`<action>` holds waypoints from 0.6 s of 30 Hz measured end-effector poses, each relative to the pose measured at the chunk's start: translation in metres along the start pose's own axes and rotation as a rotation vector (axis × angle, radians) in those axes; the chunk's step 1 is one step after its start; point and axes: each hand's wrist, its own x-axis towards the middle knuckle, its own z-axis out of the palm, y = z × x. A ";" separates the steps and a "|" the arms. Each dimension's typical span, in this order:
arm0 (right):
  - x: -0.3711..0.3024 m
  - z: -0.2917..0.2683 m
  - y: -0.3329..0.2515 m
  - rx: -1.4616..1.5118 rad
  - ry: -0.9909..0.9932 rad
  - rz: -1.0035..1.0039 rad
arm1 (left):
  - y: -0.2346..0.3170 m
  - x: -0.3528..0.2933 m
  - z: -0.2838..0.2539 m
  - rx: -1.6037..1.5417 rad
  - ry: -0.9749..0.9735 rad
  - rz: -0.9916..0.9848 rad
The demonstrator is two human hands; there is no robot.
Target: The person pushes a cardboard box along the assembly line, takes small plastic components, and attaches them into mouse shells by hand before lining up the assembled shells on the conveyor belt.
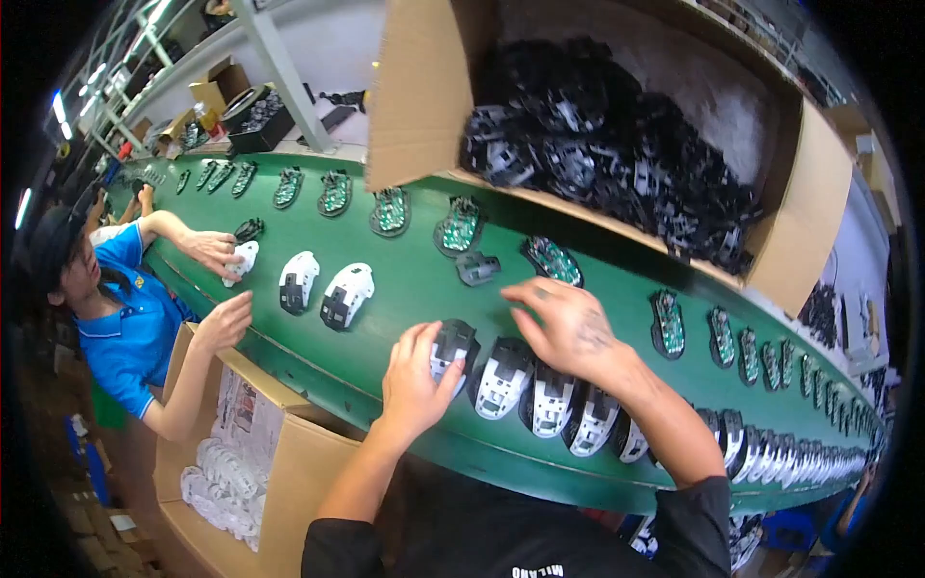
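My left hand [416, 378] is closed around a black-and-white computer mouse shell [451, 349] at the left end of the near row. My right hand [570, 326] stretches over that row with thumb and fingers apart, holding nothing that I can see. Just beyond its fingertips lies a small dark grey plastic part [477, 269]. A mouse base with a green circuit board [552, 260] sits behind the right hand. Directly beside the held shell stands another white-and-black mouse shell [504, 379]; the right forearm covers part of the row.
A large carton [414, 96] of black plastic parts [588, 116] overhangs the far side of the green conveyor belt [405, 275]. Two white shells [347, 294] lie to the left. A co-worker in a blue shirt [125, 328] handles a white shell near an open carton [289, 472].
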 end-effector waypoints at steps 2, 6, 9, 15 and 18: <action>0.029 0.034 0.029 -0.091 0.049 -0.085 | 0.000 -0.004 0.009 -0.031 0.020 0.040; 0.077 0.087 0.022 -0.426 0.054 -0.059 | -0.017 -0.002 -0.030 -0.170 -0.084 0.054; 0.074 0.069 0.029 -0.500 0.014 -0.001 | -0.024 0.018 -0.047 -0.226 -0.162 0.073; 0.044 0.024 0.013 -0.268 0.190 -0.010 | -0.113 0.062 -0.119 0.615 0.060 0.118; 0.024 -0.041 0.029 -0.348 0.490 0.128 | -0.141 0.087 -0.113 0.613 -0.135 0.035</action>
